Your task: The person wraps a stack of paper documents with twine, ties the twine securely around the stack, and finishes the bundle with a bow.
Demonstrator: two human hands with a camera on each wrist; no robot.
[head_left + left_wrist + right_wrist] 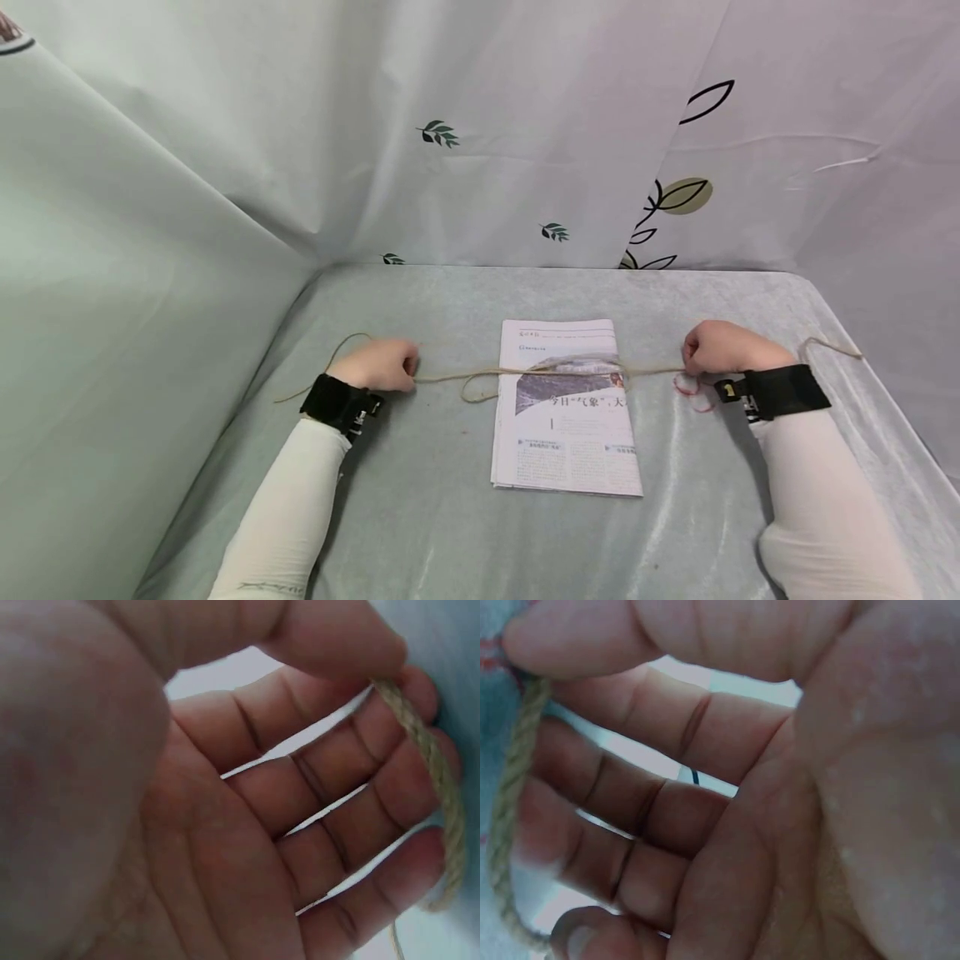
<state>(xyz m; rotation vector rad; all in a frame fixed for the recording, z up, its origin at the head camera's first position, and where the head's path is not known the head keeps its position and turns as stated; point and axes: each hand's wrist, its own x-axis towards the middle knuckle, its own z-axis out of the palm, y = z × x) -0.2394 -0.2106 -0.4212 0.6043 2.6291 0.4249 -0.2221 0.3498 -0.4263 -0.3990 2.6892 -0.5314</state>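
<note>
My left hand point(378, 364): thumb and index fingertip pinch a tan, twisted length of twine point(453, 377); other fingers curve loosely beside one another, narrow gaps between. My right hand point(731, 347): same pinch, thumb against index finger, on the twine's other side; remaining fingers bent, slightly parted. Between my hands the twine runs nearly straight, across the upper half of a folded, printed white newspaper point(566, 450) lying flat on the grey cloth-covered table point(420, 467). More than one strand over the paper; a small loop beside its left edge. Cannot tell whether any passes beneath. Loose ends trail past both wrists. Curved red marks point(703, 408) just below my right hand. Black strap point(791, 392) on right wrist, over a white sleeve point(825, 492).
</note>
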